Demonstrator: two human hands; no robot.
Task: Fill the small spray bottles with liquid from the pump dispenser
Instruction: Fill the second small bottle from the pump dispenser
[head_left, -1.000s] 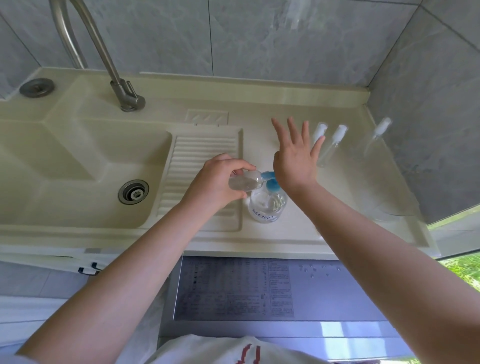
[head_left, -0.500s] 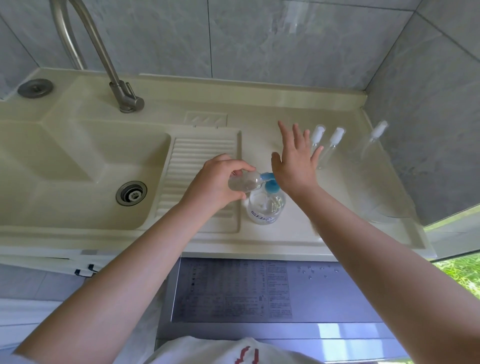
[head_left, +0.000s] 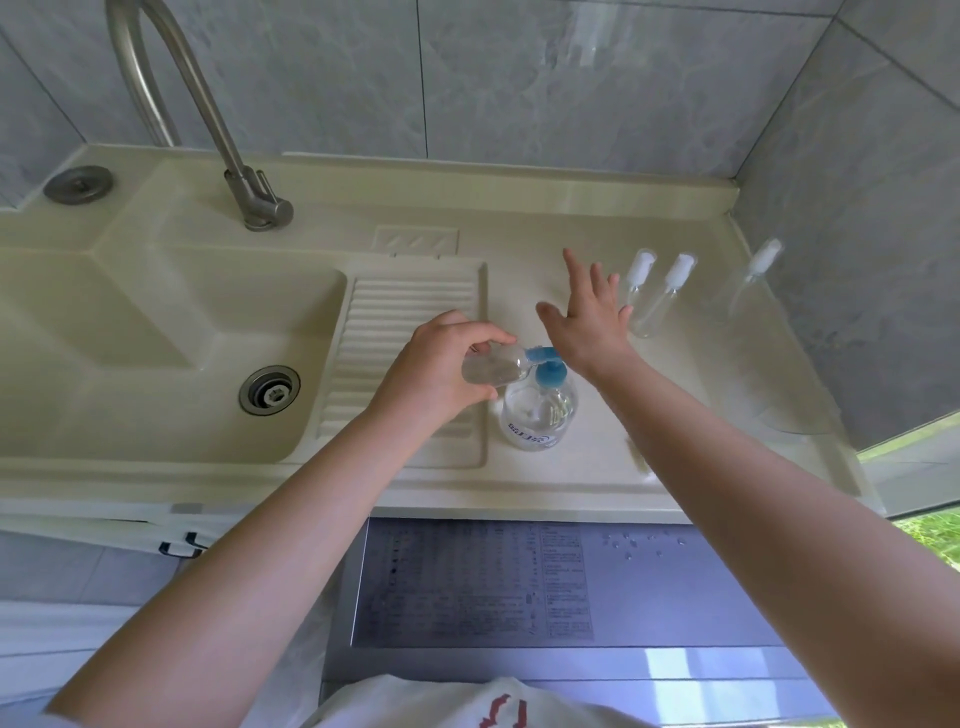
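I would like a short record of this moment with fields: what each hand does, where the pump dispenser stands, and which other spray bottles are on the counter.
left hand: grips a small clear bottle, tilted, mouth at the blue pump spout
right hand: fingers straight, palm down on the pump
pump dispenser: upright on the counter, right of the ribbed washboard
other spray bottles: two together, one nearer the wall

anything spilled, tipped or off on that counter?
Nothing spilled that shows. The left hand holds a small bottle tilted at the blue pump spout; the right hand is open over the pump dispenser. Three capped spray bottles stand upright. Droplets dot the grey lid below the counter.
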